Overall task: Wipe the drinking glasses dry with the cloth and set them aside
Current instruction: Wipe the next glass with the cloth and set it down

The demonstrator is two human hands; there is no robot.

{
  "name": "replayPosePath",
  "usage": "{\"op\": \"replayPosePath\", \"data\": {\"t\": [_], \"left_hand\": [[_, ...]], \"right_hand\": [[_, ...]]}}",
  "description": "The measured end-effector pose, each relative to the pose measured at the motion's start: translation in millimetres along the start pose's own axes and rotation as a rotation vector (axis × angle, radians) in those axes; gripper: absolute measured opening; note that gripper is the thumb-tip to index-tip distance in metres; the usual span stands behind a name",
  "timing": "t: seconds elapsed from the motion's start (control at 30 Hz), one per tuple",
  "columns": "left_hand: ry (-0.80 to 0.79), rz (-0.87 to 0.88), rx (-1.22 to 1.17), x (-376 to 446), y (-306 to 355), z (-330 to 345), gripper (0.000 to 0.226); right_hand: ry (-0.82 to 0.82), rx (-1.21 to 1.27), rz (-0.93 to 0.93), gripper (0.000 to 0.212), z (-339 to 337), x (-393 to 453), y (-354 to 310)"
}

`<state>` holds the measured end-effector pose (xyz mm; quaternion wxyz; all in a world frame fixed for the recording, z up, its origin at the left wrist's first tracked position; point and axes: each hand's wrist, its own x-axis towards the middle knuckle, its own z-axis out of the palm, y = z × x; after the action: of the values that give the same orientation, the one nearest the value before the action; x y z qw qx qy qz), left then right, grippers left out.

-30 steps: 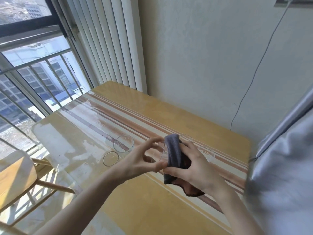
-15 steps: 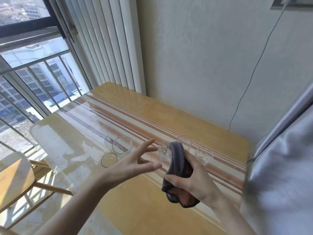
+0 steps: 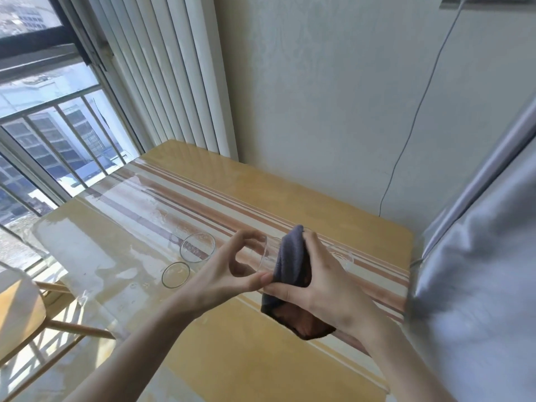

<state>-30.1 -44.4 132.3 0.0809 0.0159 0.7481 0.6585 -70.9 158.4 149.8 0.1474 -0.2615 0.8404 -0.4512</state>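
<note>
Cloth (image 3: 291, 258) wraps glass (image 3: 265, 256) between hands.

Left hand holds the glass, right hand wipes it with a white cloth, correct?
Not quite: the head view shows the cloth is dark grey, not white. The rest stands: left hand holds the glass, right hand wipes it.

Clear glass (image 3: 268, 264) held on its side above the table, open end toward the grey cloth (image 3: 291, 261), which is bunched over that end; lower cloth folds look brownish. Two more clear glasses upright on the table to the left: larger (image 3: 197, 246), smaller (image 3: 175, 274) just beside it. Another glass (image 3: 343, 256) partly hidden on the right.
</note>
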Motion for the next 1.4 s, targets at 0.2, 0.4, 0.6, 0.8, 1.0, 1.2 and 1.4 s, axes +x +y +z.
{"op": "replayPosePath", "data": {"t": [0.2,0.4,0.6,0.8,1.0,1.2,1.4], "left_hand": [[0.016,-0.017,-0.006,0.4,-1.1,2.1,0.070],[0.008,-0.011,-0.031,-1.5,-0.4,5.4,0.071],[-0.176,0.086,-0.015,-10.0,-2.3,2.2,0.066],[-0.261,0.008,-0.005,-6.9,3.5,1.3,0.075],[0.002,-0.178,0.080,3.4,8.9,32.0,0.058],[0.059,-0.338,-0.306,20.6,-8.9,55.8,0.065],[0.177,-0.346,-0.441,25.0,-24.7,67.7,0.058]], "right_hand": [[0.034,-0.005,0.029,0.108,2.0,-3.9,0.2],[-0.099,-0.092,-0.072,0.095,0.1,-10.1,0.1],[-0.364,0.217,0.036,0.083,-18.8,5.0,12.5],[-0.170,0.477,0.023,0.075,-0.9,-6.7,27.8],[0.044,0.002,-0.088,0.082,7.0,-16.4,28.6],[0.212,0.404,-0.077,0.065,8.1,-16.5,42.3],[0.293,0.541,0.065,0.041,23.8,-7.2,50.2]]}}
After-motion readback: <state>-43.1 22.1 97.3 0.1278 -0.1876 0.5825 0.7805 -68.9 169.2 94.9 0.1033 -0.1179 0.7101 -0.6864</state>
